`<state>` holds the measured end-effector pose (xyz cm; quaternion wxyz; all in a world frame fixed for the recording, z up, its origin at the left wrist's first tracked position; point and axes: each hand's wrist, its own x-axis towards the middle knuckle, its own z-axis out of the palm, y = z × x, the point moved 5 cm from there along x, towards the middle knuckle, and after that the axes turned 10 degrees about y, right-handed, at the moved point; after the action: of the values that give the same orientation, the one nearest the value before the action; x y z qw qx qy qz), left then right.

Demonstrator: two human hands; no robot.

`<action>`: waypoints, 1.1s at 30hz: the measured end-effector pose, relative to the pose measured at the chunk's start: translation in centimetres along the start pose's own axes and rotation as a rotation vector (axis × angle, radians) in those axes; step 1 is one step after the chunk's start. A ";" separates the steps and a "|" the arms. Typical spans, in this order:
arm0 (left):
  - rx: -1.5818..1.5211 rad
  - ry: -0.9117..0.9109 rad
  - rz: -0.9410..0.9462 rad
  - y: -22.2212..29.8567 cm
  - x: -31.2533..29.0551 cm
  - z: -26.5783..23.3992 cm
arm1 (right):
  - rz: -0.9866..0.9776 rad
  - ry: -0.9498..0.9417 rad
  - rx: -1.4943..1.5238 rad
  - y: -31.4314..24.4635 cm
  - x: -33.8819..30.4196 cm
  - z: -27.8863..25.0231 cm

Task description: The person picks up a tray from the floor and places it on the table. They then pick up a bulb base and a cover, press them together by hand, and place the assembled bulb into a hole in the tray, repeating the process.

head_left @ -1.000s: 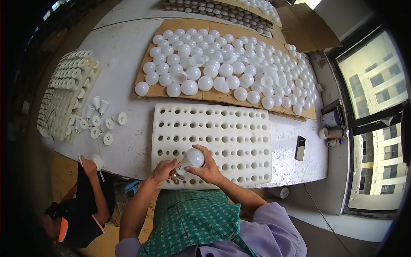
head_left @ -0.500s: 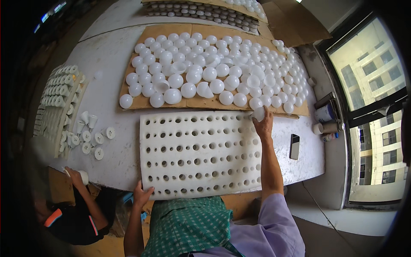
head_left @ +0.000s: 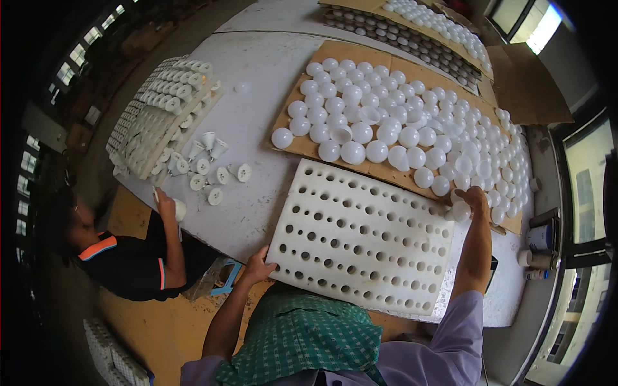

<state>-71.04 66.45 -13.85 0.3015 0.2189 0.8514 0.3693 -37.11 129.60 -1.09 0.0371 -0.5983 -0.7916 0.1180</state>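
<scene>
A white foam board (head_left: pixel 360 235) with rows of round holes lies before me on the table. My left hand (head_left: pixel 259 264) is closed on its near left corner. At its far right corner my right hand (head_left: pixel 475 198) grips a white dome-shaped bulb cover (head_left: pixel 461 211); the fingers partly hide what is in them. Just beyond the board, many similar white bulb covers (head_left: pixel 353 152) lie close together on a cardboard sheet (head_left: pixel 293 143). Several of them are tipped, with their hollow side showing.
On the left are loose white lamp bases (head_left: pixel 214 195) and stacked trays (head_left: pixel 138 157) of them. A co-worker (head_left: pixel 138 260) sits there, a white piece in one hand. More covers fill layered cardboard (head_left: pixel 412 37) at the back. Jars (head_left: pixel 539 259) stand by the window, right.
The view has swung left, so the table appears further right and more of the co-worker shows. My left hand still holds the board; my right hand still has a bulb cover near its far right corner.
</scene>
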 end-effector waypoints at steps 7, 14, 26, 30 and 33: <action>-0.093 0.094 0.013 0.0 -0.1 -2.9 | 0.104 -0.081 -0.156 -6.0 -2.4 -1.4; 0.334 0.453 0.248 4.5 11.4 -12.7 | -0.050 0.261 0.487 -2.4 -4.6 -7.0; 0.837 0.371 0.433 3.2 24.1 -13.3 | 0.141 -0.362 1.782 -15.2 -32.3 4.6; 0.548 0.287 0.371 2.9 21.4 -11.2 | 0.155 -0.398 1.663 -17.0 -34.3 6.1; 0.102 0.267 0.226 0.8 18.5 -10.4 | 0.046 -0.303 1.589 -17.7 -34.2 5.3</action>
<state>-91.30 72.78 -14.03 0.1310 0.2773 0.8715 0.3827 -45.16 91.62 0.68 0.3411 -0.3868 -0.4553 0.7258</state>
